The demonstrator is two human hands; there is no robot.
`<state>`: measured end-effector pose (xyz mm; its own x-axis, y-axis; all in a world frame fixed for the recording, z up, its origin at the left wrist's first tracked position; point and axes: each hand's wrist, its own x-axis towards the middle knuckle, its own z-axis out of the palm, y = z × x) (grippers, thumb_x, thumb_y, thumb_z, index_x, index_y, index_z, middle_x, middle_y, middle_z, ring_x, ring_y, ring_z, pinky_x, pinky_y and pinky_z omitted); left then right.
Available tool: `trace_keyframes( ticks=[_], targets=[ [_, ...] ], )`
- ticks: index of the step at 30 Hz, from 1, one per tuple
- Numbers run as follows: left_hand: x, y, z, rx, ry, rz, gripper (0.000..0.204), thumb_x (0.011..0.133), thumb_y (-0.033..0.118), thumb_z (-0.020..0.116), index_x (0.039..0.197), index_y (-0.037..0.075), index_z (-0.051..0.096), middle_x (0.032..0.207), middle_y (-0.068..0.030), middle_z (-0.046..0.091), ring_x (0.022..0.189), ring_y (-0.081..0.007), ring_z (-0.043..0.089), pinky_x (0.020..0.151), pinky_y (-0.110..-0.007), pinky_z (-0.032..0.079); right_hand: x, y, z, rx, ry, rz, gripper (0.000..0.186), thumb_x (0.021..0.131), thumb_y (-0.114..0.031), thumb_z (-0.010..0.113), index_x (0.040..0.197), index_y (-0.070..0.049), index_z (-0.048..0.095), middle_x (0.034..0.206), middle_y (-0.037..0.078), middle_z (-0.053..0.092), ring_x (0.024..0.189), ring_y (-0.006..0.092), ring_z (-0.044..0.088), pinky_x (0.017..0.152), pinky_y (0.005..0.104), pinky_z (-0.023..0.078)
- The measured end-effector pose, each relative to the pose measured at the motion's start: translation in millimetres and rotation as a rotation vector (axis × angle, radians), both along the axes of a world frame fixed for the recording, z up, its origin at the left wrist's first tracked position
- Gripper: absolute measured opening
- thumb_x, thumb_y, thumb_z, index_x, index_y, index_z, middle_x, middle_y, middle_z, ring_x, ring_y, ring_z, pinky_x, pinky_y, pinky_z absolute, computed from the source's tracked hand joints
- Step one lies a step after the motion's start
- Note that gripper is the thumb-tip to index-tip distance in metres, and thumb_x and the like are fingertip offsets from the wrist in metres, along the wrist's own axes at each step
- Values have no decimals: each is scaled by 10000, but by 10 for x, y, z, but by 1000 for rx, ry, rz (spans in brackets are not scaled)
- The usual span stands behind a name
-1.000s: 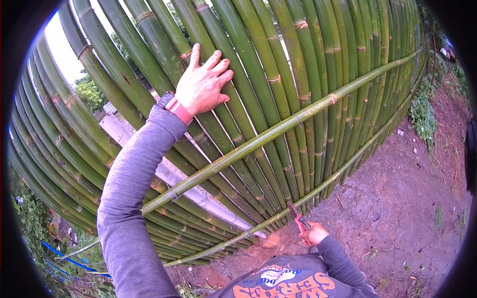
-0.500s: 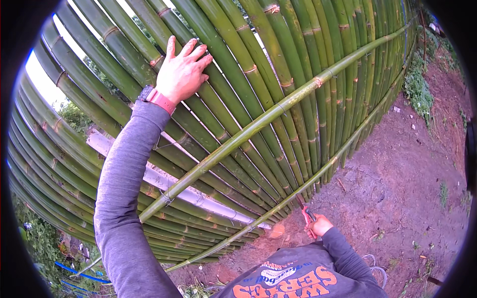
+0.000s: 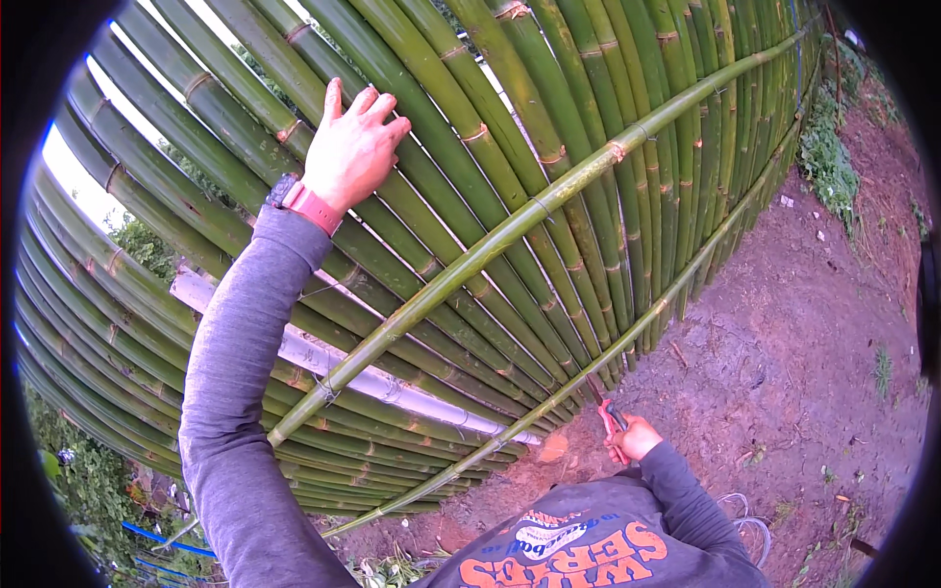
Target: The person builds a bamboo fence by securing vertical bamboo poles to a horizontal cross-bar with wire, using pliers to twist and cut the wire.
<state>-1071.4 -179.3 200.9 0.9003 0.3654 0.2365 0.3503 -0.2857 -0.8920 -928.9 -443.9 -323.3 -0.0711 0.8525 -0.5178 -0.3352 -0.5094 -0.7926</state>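
Note:
My left hand [image 3: 348,152], with a pink band at the wrist, rests on the upright green bamboo poles [image 3: 431,162]. Its fingers are spread and a little bent over the poles' faces. Low down near the ground, my right hand [image 3: 635,440] is wrapped round red-handled pliers [image 3: 610,417]. The dark jaws of the pliers point up to the foot of the poles, just beside the lower bamboo rail [image 3: 534,416]; what they touch is too small to tell. A thicker bamboo rail [image 3: 500,240] crosses the poles between my hands, tied with wire.
A white pipe [image 3: 397,392] runs behind the thicker rail among the poles. An orange-brown stone or brick piece [image 3: 554,449] lies by the fence foot on bare soil [image 3: 755,363]. Loops of wire [image 3: 753,534] lie right of my body. Green plants [image 3: 828,176] grow at far right.
My left hand stays on the poles, its fingers now slightly more bent. The right hand with the pliers has barely shifted. The view has moved slightly.

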Motion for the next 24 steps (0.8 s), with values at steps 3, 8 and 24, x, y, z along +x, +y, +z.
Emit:
trace_keyframes(
  ticks=[3,8,24],
  targets=[
    [-135,103,2,-19,-28,-79,360,752,225,753,1095,152,670,1222,-74,564,1294,-256,456,1155,-556,269,23,10,-4,-27,-15,48,285,879,41,560,1154,8,492,890,158,660,617,209,651,526,375,582],
    [-22,100,-16,40,-59,-110,326,755,202,742,1063,120,677,1181,-90,577,1269,-277,474,1128,-544,309,28,29,-81,11,30,31,271,873,43,550,1136,-5,505,886,151,658,617,206,650,522,367,576],
    [-512,-279,-1547,-618,-84,176,422,759,345,772,1003,34,626,857,-121,620,847,-309,651,777,-417,514,34,89,-66,-4,28,32,309,867,-6,656,1149,4,530,809,89,631,687,205,668,515,358,553]
  ],
)
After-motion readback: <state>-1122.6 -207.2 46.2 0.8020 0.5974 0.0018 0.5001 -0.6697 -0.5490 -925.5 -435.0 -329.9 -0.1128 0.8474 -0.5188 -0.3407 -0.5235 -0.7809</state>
